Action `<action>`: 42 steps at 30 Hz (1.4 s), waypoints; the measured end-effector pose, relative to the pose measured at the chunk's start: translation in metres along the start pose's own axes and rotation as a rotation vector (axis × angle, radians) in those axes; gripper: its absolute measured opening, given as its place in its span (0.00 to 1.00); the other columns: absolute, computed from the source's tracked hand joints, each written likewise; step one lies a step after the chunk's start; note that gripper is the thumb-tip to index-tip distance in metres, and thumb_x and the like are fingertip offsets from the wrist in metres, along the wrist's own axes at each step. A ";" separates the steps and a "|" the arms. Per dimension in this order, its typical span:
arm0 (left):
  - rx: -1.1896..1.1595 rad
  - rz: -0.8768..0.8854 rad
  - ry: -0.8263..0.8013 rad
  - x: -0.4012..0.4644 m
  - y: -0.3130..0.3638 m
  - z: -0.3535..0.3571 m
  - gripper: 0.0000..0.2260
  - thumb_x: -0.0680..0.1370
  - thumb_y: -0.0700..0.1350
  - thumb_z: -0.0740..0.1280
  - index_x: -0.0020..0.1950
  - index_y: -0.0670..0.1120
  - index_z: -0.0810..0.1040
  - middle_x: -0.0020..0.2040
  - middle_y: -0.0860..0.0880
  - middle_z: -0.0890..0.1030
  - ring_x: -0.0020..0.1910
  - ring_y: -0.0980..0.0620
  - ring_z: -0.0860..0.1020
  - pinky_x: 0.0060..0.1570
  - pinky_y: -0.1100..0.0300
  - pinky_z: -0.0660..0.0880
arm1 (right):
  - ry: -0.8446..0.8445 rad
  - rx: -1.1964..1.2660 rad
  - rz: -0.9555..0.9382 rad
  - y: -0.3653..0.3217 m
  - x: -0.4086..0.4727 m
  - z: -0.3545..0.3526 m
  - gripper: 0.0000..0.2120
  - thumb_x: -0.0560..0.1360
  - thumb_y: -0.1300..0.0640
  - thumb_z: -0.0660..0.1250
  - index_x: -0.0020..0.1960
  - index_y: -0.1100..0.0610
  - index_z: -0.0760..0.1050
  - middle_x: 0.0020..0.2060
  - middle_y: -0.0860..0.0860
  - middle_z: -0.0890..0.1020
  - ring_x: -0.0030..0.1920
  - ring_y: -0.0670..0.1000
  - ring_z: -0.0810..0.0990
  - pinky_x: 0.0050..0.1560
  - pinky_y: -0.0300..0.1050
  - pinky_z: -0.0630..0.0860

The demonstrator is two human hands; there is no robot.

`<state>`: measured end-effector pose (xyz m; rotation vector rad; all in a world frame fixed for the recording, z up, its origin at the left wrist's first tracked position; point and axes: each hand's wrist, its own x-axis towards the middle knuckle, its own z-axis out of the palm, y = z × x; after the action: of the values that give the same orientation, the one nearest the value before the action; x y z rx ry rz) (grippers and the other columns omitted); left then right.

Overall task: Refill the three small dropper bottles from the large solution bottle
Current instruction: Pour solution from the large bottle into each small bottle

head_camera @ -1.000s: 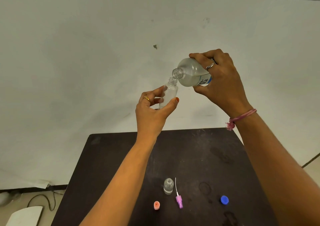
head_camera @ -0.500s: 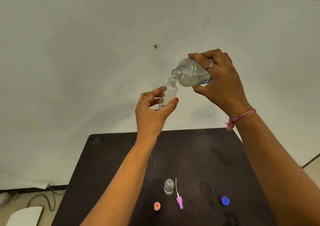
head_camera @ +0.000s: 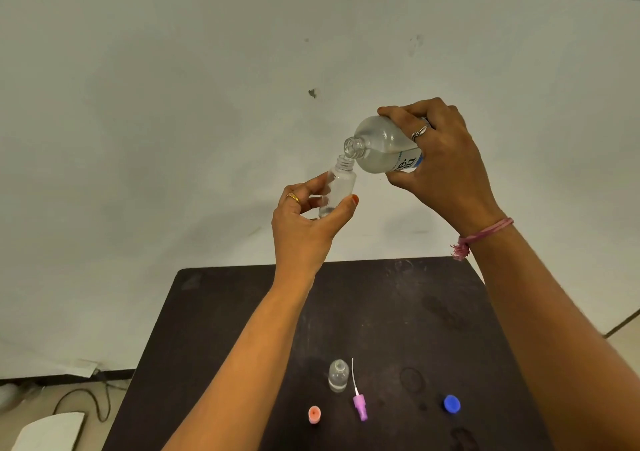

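The right hand (head_camera: pixel 446 159) is gripping the large solution bottle (head_camera: pixel 382 145), fingers wrapped around its labelled body, and is tilting it so the open neck is pointing down and left. The left hand (head_camera: pixel 304 222) is pinching a small dropper bottle (head_camera: pixel 337 187) between thumb and fingers, holding it upright with its open mouth just below the large bottle's neck (a little clear liquid is sitting at its base). Both are raised above the dark table (head_camera: pixel 433 312). On the table are lying a second small dropper bottle (head_camera: pixel 338 375), a pink dropper tip (head_camera: pixel 359 404), an orange cap (head_camera: pixel 314 414) and a blue cap (head_camera: pixel 451 403).
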<state>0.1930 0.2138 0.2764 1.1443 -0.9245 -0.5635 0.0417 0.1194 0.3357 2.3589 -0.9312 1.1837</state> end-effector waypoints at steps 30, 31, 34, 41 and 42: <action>0.008 0.001 0.008 0.004 -0.006 0.004 0.17 0.69 0.46 0.77 0.54 0.58 0.77 0.56 0.52 0.79 0.51 0.58 0.78 0.42 0.73 0.76 | -0.014 -0.002 0.002 0.003 0.001 0.002 0.33 0.63 0.59 0.78 0.66 0.55 0.73 0.56 0.57 0.76 0.54 0.58 0.73 0.49 0.47 0.74; 0.009 0.000 0.009 0.004 -0.006 0.004 0.17 0.69 0.46 0.76 0.54 0.58 0.77 0.56 0.53 0.79 0.51 0.58 0.78 0.41 0.74 0.76 | -0.013 -0.002 0.001 0.003 0.001 0.002 0.33 0.63 0.59 0.77 0.66 0.55 0.73 0.55 0.57 0.76 0.54 0.58 0.73 0.49 0.48 0.74; 0.013 -0.006 0.012 0.004 -0.005 0.004 0.17 0.69 0.47 0.76 0.54 0.58 0.77 0.56 0.54 0.79 0.50 0.59 0.78 0.40 0.75 0.74 | -0.009 0.000 0.001 0.002 0.002 0.001 0.33 0.63 0.60 0.77 0.66 0.55 0.73 0.55 0.57 0.76 0.54 0.57 0.73 0.49 0.47 0.74; 0.001 -0.008 0.011 0.003 -0.003 0.003 0.17 0.69 0.47 0.76 0.53 0.59 0.76 0.56 0.53 0.79 0.50 0.60 0.78 0.39 0.75 0.74 | -0.015 -0.006 0.000 0.001 0.002 0.000 0.32 0.63 0.60 0.77 0.66 0.55 0.73 0.55 0.57 0.76 0.53 0.57 0.73 0.48 0.46 0.73; -0.003 -0.008 0.011 0.003 -0.003 0.003 0.16 0.69 0.47 0.76 0.52 0.60 0.76 0.56 0.53 0.79 0.50 0.60 0.78 0.39 0.75 0.74 | -0.015 -0.007 0.000 0.001 0.002 0.000 0.32 0.63 0.60 0.77 0.66 0.55 0.73 0.55 0.57 0.76 0.53 0.57 0.73 0.48 0.46 0.73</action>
<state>0.1923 0.2091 0.2744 1.1478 -0.9100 -0.5643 0.0416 0.1179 0.3377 2.3655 -0.9392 1.1617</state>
